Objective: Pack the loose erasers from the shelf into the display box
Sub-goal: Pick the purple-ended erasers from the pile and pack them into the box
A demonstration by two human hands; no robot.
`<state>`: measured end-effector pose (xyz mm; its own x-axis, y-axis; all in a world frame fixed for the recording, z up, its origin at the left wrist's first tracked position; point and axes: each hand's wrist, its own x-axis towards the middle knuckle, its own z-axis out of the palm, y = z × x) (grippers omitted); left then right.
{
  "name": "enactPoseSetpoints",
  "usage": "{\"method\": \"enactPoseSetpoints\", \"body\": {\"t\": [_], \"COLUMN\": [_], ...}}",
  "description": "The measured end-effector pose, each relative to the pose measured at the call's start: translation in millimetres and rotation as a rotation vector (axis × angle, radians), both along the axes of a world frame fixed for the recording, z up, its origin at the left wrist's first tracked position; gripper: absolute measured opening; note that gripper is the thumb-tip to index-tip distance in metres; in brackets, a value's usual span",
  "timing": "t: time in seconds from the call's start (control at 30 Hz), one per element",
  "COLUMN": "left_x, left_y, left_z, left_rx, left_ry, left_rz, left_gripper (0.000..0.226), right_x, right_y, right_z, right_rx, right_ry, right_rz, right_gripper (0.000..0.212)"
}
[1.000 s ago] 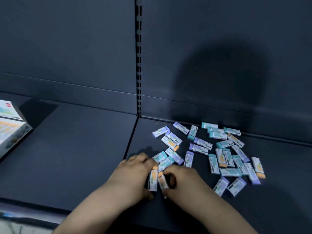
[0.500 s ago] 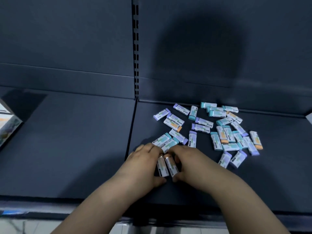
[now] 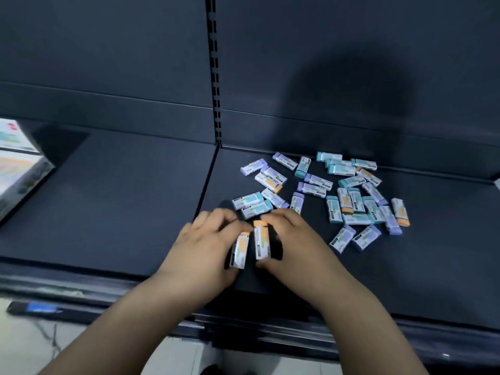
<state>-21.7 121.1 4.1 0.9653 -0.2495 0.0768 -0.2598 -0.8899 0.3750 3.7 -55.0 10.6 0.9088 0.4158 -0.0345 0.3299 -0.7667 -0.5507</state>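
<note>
While left hand and right hand fingers each pinch an eraser, open shelf leftward to display box.

Left hand, right hand, pinched erasers

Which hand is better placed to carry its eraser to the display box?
Probably the left. The left hand grips an orange-tipped eraser and lies nearer the display box at the far left; the right hand, holding the other eraser, would have to cross over it.
</note>
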Motion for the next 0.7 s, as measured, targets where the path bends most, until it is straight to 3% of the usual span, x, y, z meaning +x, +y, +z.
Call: {"method": "enactPoseSetpoints", "body": {"t": [0.2, 0.43, 0.7], "left_x": [-22.5, -32.9, -19.7], "left_y": [5.3, 36.5, 149.6], "left_z": [15.4, 15.2, 11.5], "left_rx": [0.127, 0.126, 0.157], "left_ry": [-0.136, -0.208, -0.318], "left_rz": [0.101, 0.066, -0.013], "left_gripper": [0.057, 0.059, 0.066], "right_x": [-20.6, -33.6, -34.0], "right_y": [7.0, 37.1, 145.5], "right_z": [-3.9, -6.4, -7.6], "right_rx": [0.184, 0.189, 0.156], "right_ry": [-0.055, -0.045, -0.061], "right_rz": [0.016, -0.019, -0.094], "right_gripper": [0.063, 0.071, 0.072]}}
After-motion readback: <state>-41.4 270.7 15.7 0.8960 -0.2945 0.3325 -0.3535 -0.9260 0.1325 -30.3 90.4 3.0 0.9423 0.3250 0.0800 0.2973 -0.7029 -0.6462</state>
